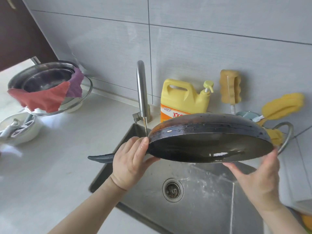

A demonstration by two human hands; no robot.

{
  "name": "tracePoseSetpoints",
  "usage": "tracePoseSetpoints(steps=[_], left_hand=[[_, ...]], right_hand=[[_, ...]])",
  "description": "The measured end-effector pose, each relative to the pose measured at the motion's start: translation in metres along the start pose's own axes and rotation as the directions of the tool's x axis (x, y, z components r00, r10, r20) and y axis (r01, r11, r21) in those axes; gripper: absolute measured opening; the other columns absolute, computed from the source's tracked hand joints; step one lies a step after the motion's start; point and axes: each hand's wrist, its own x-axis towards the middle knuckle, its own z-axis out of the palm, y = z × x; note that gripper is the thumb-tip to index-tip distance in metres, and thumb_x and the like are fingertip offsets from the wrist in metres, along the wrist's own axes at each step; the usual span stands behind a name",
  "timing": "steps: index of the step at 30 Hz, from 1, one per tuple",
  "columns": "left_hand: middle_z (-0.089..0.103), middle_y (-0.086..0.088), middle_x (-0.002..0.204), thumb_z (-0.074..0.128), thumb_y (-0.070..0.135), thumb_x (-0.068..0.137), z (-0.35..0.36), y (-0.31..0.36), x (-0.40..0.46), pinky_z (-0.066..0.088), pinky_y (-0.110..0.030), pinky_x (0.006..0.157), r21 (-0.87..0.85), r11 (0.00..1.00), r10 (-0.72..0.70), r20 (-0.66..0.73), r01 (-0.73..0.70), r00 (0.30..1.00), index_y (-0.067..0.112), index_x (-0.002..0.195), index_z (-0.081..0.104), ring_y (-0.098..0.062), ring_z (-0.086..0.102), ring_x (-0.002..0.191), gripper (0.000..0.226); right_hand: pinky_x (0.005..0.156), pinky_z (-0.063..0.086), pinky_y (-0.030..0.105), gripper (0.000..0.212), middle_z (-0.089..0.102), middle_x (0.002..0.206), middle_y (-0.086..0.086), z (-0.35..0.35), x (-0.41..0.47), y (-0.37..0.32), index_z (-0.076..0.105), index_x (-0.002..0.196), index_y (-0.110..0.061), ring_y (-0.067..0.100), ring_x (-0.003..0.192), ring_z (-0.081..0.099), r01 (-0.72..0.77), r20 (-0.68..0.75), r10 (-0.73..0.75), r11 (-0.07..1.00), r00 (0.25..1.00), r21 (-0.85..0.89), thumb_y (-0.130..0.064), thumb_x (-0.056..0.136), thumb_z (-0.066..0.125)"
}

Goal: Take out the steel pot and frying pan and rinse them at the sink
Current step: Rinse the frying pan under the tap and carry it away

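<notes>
A dark frying pan (207, 146) is held tilted above the steel sink (211, 191), its wet inside facing me and its dark handle (101, 157) sticking out to the left. My left hand (131, 161) grips the pan's left rim beside the handle. My right hand (258, 178) holds the right rim from below with fingers spread. Water spills from the pan's lower edge into the sink. A thin stream runs from the steel faucet (142, 92) just left of the pan. A steel pot (43, 76) stands on the counter at far left, draped with red and purple cloths.
A yellow detergent jug (184, 97) stands behind the pan by the wall. Sponge brushes (230, 86) and a yellow one (283, 105) hang at the right. A white bowl (18, 129) with utensils sits at the left counter edge. A metal loop handle (287, 135) shows behind the pan.
</notes>
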Motion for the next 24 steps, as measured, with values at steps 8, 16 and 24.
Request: tracePoseSetpoints(steps=[8, 16, 24], left_hand=[[0.063, -0.006, 0.091, 0.07, 0.06, 0.074, 0.004, -0.004, -0.023, 0.052, -0.033, 0.053, -0.067, 0.974, -0.175, 0.388, 0.217, 0.905, 0.012, 0.152, 0.014, -0.021, 0.059, 0.073, 0.108], [0.066, 0.009, 0.117, 0.086, 0.05, 0.059, 0.0, -0.053, -0.032, 0.05, -0.032, 0.086, 0.082, 0.794, -0.25, 0.948, 0.603, 0.199, 0.055, 0.143, -0.024, -0.015, 0.061, 0.101, 0.138], [0.063, 0.022, 0.117, 0.088, 0.038, 0.055, -0.031, -0.089, -0.023, 0.046, -0.034, 0.099, 0.104, 0.693, -0.211, 0.976, 0.713, 0.062, 0.064, 0.142, -0.008, -0.011, 0.059, 0.109, 0.132]], right_hand=[[0.11, 0.03, 0.04, 0.144, 0.023, 0.156, 0.007, 0.025, -0.02, 0.024, -0.013, 0.144, -0.049, 0.025, 0.14, 0.032, -0.067, 0.374, 0.048, 0.997, 0.926, 0.037, -0.014, 0.055, 0.093], [0.1, 0.043, 0.029, 0.152, 0.029, 0.155, -0.016, 0.063, -0.036, 0.024, -0.021, 0.141, -0.058, 0.01, 0.136, 0.038, -0.292, 0.793, 0.186, 0.956, 0.58, -0.011, -0.036, 0.044, 0.093], [0.092, 0.044, 0.024, 0.149, 0.054, 0.124, -0.02, 0.085, -0.042, 0.0, -0.017, 0.147, -0.048, -0.001, 0.11, 0.053, -0.361, 0.888, 0.139, 0.932, 0.438, 0.032, -0.037, 0.045, 0.091]])
